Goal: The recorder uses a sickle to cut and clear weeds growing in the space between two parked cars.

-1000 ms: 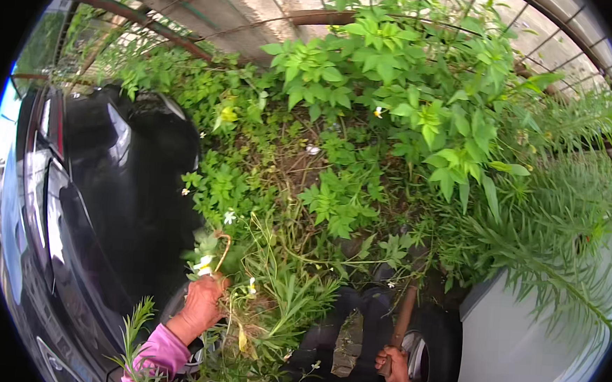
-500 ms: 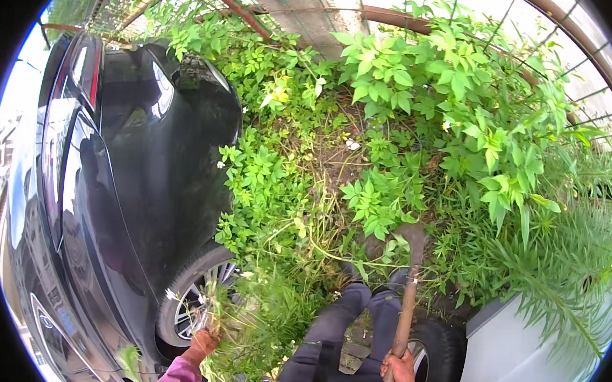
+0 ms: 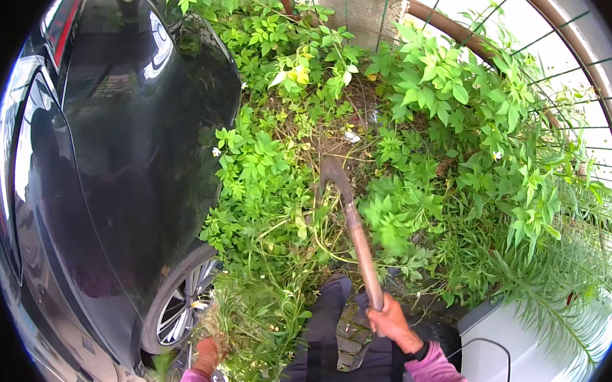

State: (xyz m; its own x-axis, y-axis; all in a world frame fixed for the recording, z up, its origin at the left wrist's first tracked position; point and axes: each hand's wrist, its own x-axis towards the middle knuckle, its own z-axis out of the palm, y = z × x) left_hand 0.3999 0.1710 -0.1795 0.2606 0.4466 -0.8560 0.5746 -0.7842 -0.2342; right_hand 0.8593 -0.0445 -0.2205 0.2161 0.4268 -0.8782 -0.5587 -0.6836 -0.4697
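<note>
My right hand (image 3: 390, 321) is closed round the lower end of a long-handled tool (image 3: 364, 256) with a wooden shaft and a dark, curved metal blade. The blade is over brown soil and dry stems, among leafy green weeds (image 3: 258, 167). At the lower left my left hand (image 3: 207, 356) is closed on a bunch of weeds (image 3: 218, 326), thin and green with some pale stems. Loose plants around that hand partly hide its fingers. Both forearms come in from the lower edge in purple sleeves.
A black car (image 3: 141, 139) stands close on the left, its wheel (image 3: 185, 303) beside my left hand. At the lower right is a white panel (image 3: 527, 351) with a dark tyre (image 3: 441, 336) next to it. Wire fencing (image 3: 573, 64) and a concrete post (image 3: 359, 16) are at the back.
My right hand has swung the tool forward and left, from beside my legs to the bare soil patch. The left hand keeps its bunch of weeds and has shifted little. The whole view has also shifted.
</note>
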